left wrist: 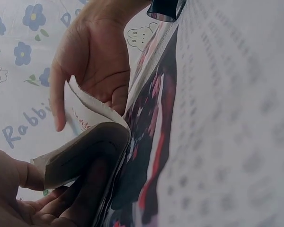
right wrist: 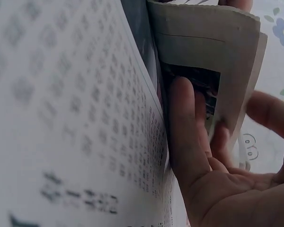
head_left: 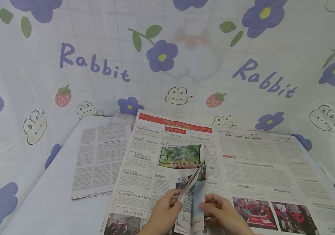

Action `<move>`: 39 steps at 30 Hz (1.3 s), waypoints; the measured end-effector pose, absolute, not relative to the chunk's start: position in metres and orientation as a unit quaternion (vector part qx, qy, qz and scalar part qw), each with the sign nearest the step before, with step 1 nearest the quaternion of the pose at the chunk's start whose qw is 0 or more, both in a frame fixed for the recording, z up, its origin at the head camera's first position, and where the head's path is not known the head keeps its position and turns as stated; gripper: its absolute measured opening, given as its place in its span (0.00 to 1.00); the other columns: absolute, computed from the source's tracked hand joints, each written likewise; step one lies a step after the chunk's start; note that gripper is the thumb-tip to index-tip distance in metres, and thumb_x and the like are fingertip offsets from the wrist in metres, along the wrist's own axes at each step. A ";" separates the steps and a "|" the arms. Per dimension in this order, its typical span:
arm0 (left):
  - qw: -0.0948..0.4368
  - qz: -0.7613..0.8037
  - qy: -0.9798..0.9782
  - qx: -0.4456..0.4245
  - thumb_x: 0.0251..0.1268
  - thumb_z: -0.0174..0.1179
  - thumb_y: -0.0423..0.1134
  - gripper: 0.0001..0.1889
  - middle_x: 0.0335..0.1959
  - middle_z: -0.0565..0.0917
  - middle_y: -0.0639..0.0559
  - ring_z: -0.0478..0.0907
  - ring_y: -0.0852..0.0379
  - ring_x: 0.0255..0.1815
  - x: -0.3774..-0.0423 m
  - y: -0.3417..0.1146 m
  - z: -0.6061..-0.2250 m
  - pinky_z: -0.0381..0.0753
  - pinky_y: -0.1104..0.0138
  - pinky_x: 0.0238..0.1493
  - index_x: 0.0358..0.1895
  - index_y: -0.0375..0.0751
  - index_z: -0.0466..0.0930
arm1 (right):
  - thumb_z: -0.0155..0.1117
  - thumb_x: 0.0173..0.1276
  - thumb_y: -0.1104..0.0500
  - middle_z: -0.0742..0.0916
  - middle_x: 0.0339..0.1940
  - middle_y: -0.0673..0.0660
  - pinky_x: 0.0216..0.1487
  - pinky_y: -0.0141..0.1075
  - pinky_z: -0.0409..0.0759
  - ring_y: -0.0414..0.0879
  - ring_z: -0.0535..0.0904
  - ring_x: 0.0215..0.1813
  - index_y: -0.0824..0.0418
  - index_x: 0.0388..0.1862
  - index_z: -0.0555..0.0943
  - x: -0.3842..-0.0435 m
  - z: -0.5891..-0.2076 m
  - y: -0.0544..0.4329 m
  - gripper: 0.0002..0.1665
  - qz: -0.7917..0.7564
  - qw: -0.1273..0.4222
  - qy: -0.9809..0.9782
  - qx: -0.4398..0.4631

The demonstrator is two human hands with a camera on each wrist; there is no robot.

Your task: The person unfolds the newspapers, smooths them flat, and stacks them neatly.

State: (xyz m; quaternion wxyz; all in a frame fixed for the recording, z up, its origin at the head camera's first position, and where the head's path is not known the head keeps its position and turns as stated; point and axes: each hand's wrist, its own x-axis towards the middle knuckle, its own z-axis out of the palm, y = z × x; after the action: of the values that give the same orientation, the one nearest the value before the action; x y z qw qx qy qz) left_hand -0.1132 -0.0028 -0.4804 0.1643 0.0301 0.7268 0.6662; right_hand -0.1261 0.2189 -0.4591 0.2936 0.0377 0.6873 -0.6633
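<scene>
A folded section of newspaper point(head_left: 197, 199) stands up from an open spread, its layered edges bent upward. My left hand point(head_left: 163, 213) grips its left side; in the left wrist view the thumb lies on one face and the fingers point(left wrist: 92, 187) behind. On the other side, my right hand point(head_left: 226, 213) holds the fold between thumb and fingers. The right wrist view has those fingers point(right wrist: 184, 123) reaching inside the bent pages, with the thumb at the outer edge. Beneath lies the newspaper spread point(head_left: 135, 182) with a red header band. Part of the right hand's fingers is hidden by paper.
Another newspaper point(head_left: 97, 163) lies to the left on the white table point(head_left: 53, 202). Spread pages with photos point(head_left: 254, 212) extend to the right. A curtain point(head_left: 144, 85) printed with rabbits, flowers and strawberries hangs around the back and sides.
</scene>
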 end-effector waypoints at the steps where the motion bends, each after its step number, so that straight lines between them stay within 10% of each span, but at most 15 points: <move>1: 0.164 0.666 0.727 0.030 0.71 0.51 0.36 0.22 0.42 0.84 0.47 0.77 0.55 0.33 -0.113 -0.003 -0.481 0.76 0.59 0.36 0.66 0.35 0.71 | 0.60 0.74 0.54 0.83 0.38 0.55 0.42 0.43 0.83 0.48 0.83 0.39 0.68 0.50 0.72 -0.126 -0.459 0.219 0.18 -0.663 0.288 0.690 0.040; 11: 0.155 0.685 0.712 0.018 0.71 0.57 0.38 0.22 0.49 0.84 0.42 0.81 0.47 0.49 -0.112 -0.003 -0.480 0.79 0.49 0.49 0.65 0.35 0.71 | 0.66 0.67 0.65 0.80 0.37 0.55 0.37 0.42 0.82 0.49 0.80 0.38 0.66 0.42 0.69 -0.124 -0.457 0.219 0.14 -0.665 0.187 0.719 0.069; 22: 0.159 0.724 0.671 0.017 0.69 0.63 0.46 0.24 0.44 0.85 0.46 0.83 0.49 0.45 -0.111 -0.001 -0.481 0.81 0.53 0.47 0.60 0.34 0.75 | 0.63 0.72 0.57 0.84 0.42 0.58 0.38 0.46 0.83 0.52 0.83 0.41 0.70 0.57 0.69 -0.125 -0.457 0.217 0.23 -0.657 0.182 0.727 0.079; 29: 0.174 0.718 0.674 0.025 0.68 0.65 0.47 0.24 0.41 0.85 0.49 0.83 0.52 0.40 -0.113 0.002 -0.480 0.82 0.57 0.41 0.60 0.36 0.76 | 0.61 0.74 0.46 0.80 0.57 0.69 0.43 0.49 0.82 0.58 0.83 0.48 0.67 0.76 0.52 -0.130 -0.460 0.215 0.45 -0.657 0.221 0.713 0.108; 39: 0.187 0.718 0.669 0.040 0.68 0.65 0.46 0.24 0.44 0.84 0.49 0.83 0.51 0.40 -0.111 0.003 -0.481 0.82 0.56 0.42 0.61 0.37 0.76 | 0.60 0.75 0.56 0.61 0.71 0.79 0.38 0.56 0.83 0.68 0.77 0.56 0.37 0.81 0.46 -0.125 -0.455 0.213 0.46 -0.671 0.207 0.712 -0.006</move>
State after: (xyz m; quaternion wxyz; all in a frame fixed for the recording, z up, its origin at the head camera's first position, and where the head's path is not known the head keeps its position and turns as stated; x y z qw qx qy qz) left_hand -0.1113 0.0027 -0.4814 0.1865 0.0396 0.6691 0.7183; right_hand -0.1249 0.2128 -0.4554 0.2071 -0.0062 0.7115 -0.6714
